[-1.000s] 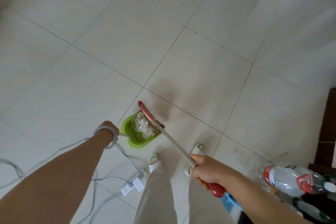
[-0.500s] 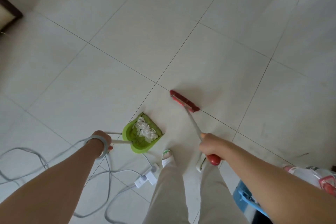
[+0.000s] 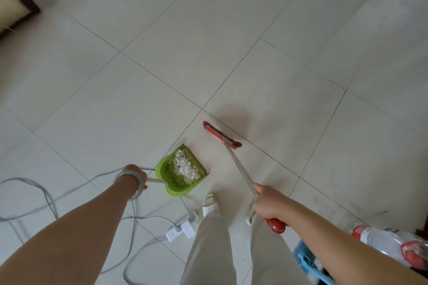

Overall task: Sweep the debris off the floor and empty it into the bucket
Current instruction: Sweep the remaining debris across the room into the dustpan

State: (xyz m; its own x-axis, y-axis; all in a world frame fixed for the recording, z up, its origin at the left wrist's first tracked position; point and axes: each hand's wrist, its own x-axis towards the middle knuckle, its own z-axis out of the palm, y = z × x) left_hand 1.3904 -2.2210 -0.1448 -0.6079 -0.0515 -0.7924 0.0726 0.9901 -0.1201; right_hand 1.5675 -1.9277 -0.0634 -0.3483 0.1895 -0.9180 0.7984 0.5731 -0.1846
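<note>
Head view: left hand is closed on the thin handle of the dustpan; right hand is fisted round the broom stick, just below its red end.
Debris: white scraps lie heaped in the pan, just ahead of the left grip.
Broom head: at the far end of the stick from the right grip, apart from the pan, by the floor.
Bucket: not clearly seen; a blue thing under the right forearm may be it, I cannot tell.
Risk, spill: the scraps look light and sit near the pan's open lip; tipping it forward or swinging it fast would likely scatter them.
Risk, snag: a grey cable loops under the left wrist and runs behind the pan to a white plug by the feet; pan or foot could catch it.
Risk, knock: a bottle lies beside the right forearm, in the way of a turn toward that side.
</note>
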